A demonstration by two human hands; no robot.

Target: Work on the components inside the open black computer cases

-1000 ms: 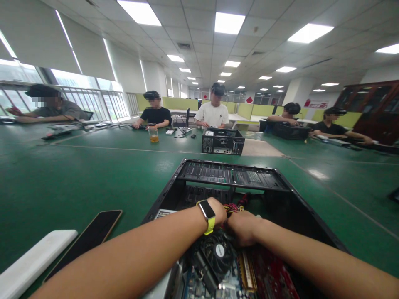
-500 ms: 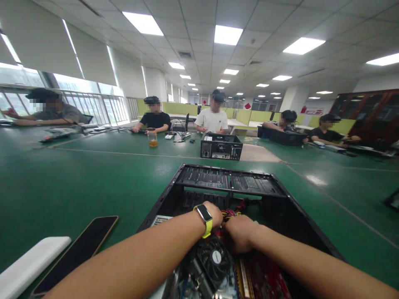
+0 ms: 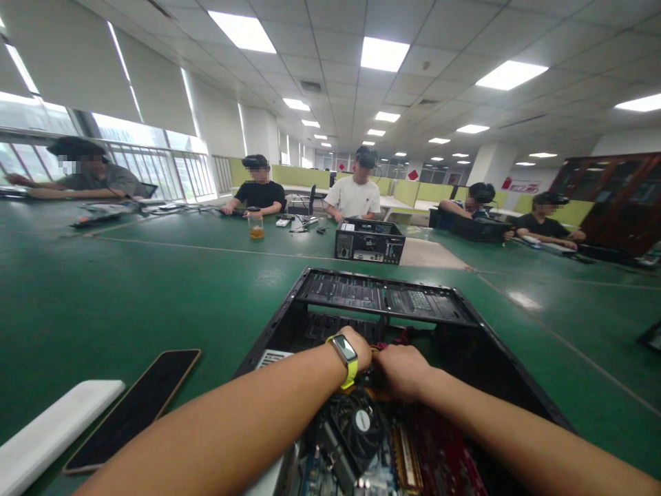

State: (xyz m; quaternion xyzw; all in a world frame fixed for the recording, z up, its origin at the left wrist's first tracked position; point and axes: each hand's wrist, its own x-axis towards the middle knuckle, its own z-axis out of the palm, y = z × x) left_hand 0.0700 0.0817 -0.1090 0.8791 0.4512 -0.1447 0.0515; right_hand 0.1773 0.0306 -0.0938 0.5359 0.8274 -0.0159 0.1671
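A black computer case (image 3: 496, 355) lies open in front of me. Both hands reach inside it, close together, at a bundle of thin red, yellow and black cables (image 3: 401, 337). My left hand (image 3: 360, 348), below a watch with a yellow-green strap (image 3: 345, 351), is closed at the left side of the bundle; its fingertips are hidden. From the right, my right hand (image 3: 401, 370) is curled closed at the same cables, fingertips out of sight. Nearer to me are a black cooling fan (image 3: 359, 421), gold-edged memory sticks (image 3: 405, 455) and a dark red circuit board (image 3: 447, 455).
Left of the case, a black phone (image 3: 139, 406) and a white slab-like object (image 3: 56, 430) lie on the green table (image 3: 206, 296). Farther off stand another computer case (image 3: 369, 242) and a jar of amber liquid (image 3: 255, 225). Several people sit or stand around the table.
My right hand has shifted slightly up and away from me, and less of the cable bundle shows between the hands. My left hand stays beside it. The whole view has shifted slightly.
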